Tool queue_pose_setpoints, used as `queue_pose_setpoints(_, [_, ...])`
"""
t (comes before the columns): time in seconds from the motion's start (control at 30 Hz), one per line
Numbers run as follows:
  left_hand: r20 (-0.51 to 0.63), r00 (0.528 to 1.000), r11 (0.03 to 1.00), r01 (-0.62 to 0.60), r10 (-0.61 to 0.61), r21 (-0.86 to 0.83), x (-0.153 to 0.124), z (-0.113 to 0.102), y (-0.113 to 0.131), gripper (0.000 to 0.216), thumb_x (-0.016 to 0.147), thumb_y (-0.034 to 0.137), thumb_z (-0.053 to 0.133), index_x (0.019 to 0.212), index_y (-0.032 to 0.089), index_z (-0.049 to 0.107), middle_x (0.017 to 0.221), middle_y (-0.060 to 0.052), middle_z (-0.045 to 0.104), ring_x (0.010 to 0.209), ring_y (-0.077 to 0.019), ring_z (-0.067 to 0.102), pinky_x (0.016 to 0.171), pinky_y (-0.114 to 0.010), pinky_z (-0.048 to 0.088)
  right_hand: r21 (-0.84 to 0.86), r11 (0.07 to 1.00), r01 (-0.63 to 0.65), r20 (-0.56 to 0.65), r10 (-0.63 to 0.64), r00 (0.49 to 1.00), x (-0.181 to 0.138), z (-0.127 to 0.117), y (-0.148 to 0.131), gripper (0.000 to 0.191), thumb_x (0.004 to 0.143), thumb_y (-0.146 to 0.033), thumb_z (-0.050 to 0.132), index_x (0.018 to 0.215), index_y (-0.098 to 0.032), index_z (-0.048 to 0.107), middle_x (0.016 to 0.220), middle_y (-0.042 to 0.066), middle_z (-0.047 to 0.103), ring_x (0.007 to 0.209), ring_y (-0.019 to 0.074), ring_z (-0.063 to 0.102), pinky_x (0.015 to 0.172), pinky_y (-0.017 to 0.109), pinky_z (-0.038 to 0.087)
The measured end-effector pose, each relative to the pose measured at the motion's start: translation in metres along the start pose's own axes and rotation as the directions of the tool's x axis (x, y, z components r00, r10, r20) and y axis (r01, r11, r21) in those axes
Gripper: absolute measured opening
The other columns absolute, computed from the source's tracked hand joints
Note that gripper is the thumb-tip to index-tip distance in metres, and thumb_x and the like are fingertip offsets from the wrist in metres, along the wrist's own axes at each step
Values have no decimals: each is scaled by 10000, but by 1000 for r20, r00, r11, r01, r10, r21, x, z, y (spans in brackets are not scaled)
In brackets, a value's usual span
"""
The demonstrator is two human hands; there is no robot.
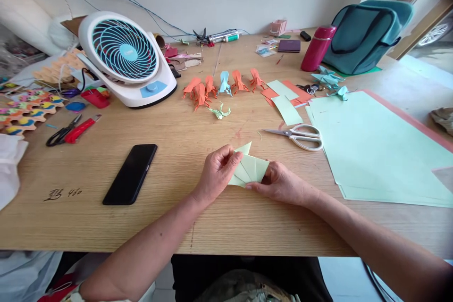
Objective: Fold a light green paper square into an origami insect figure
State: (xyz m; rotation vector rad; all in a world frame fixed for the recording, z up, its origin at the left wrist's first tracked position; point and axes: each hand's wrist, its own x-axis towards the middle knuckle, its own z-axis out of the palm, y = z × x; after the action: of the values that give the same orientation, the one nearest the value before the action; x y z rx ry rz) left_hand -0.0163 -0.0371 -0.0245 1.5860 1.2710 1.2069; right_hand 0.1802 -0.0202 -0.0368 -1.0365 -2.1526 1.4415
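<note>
At the desk [170, 160], left hand [216, 170] and right hand [285, 184] steady folded green paper [255, 168] near scissors [307, 138]; each grip clamps it between thumb and fingers; crisp folding likely wants edges aligned first, then creases pressed evenly, corners kept sharp

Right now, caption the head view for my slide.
Left hand and right hand hold folded pale green paper over a wooden desk, white-handled scissors and orange paper figures beyond.

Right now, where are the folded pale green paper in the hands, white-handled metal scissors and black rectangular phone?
Folded pale green paper [255, 168]: head view, creased face.
White-handled metal scissors [289, 133]: head view, pivot.
Black rectangular phone [130, 174]: head view, screen.
</note>
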Motion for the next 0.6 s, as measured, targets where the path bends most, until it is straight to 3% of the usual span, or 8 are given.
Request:
queue_pose_setpoints(0.17, [-42, 997, 994, -58, 62, 98, 0, 1, -2, 425, 947, 368, 539, 631, 203, 308, 592, 60, 271, 560, -88, 258, 523, -241, 245, 165, 986, -7, 31, 2, 1000, 1, 0, 3, 325, 801, -417, 706, 705, -185, 499, 633, -49, 418, 562, 83, 345, 498, 239, 276])
queue_pose_setpoints(0.23, [-10, 999, 995, -48, 49, 91, -3, 4, -2, 417, 952, 364, 530, 637, 204, 310, 594, 60, 272, 559, -88, 263, 517, -238, 245, 263, 963, -56, 31, 50, 998, 3, 1, 2, 393, 786, -495, 725, 682, -177, 519, 606, -51, 412, 553, 83, 338, 498, 242, 285])
queue_pose_setpoints(0.3, [34, 999, 997, -31, 29, 71, -5, 6, -3, 405, 955, 360, 522, 642, 204, 318, 602, 58, 280, 562, -88, 272, 512, -233, 252, 372, 928, -33, -16, 42, 999, 5, 1, 1, 389, 764, -517, 751, 802, -163, 594, 673, -37, 495, 601, 96, 408, 541, 236, 348])
queue_pose_setpoints(0.47, [37, 999, 997, -22, 19, 69, -7, 9, -6, 390, 959, 333, 517, 637, 198, 343, 610, 54, 292, 568, -93, 274, 517, -232, 263, 402, 915, -25, -31, 40, 999, 7, 2, -2, 432, 723, -537, 784, 810, -149, 617, 662, -39, 518, 590, 88, 424, 527, 223, 351])
queue_pose_setpoints(0.6, [-39, 999, 1000, 6, -6, 21, -6, 10, -8, 407, 962, 347, 524, 639, 201, 324, 615, 54, 281, 570, -96, 261, 511, -233, 254, 342, 937, -72, -24, 85, 996, 7, 3, -3, 450, 740, -539, 753, 630, -165, 527, 575, -51, 440, 524, 68, 360, 468, 226, 286])
